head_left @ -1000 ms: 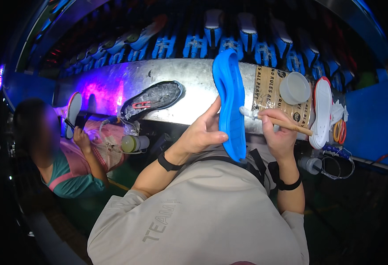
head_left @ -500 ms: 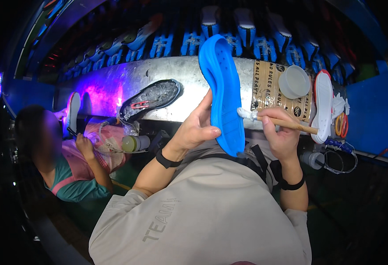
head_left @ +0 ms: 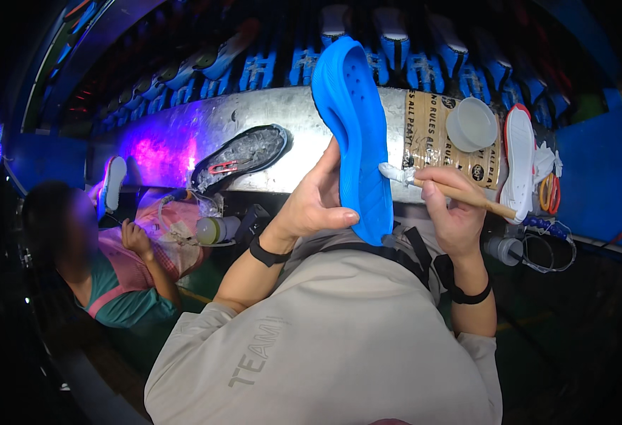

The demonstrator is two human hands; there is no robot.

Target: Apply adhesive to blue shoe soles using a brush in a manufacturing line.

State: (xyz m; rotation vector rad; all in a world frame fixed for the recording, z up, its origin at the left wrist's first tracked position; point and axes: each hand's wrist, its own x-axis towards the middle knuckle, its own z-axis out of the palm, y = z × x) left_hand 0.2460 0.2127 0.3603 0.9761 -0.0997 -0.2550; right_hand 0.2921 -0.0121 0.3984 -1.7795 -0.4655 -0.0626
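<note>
A blue shoe sole (head_left: 357,134) stands nearly upright in front of me, its hollow inner side with small holes near the top turned toward the right. My left hand (head_left: 320,202) is closed round its left side, thumb across the lower part. In my right hand (head_left: 452,212) is a brush (head_left: 459,196) with a wooden handle and a white head. The brush head is at the right edge of the sole; whether it touches cannot be made out.
On the metal bench (head_left: 318,113) lie a dark shoe-shaped tray (head_left: 243,157), a translucent cup (head_left: 472,125) on brown cardboard (head_left: 424,134), and a white shoe with red edging (head_left: 518,163). Orange-handled scissors (head_left: 551,195) hang right. Shoes (head_left: 392,46) line the back. A co-worker (head_left: 127,255) sits left, holding a sole.
The sole has tipped slightly up and left in my left hand. The brush has shifted slightly upward along the sole's edge. The co-worker's hand has moved a little away from their sole.
</note>
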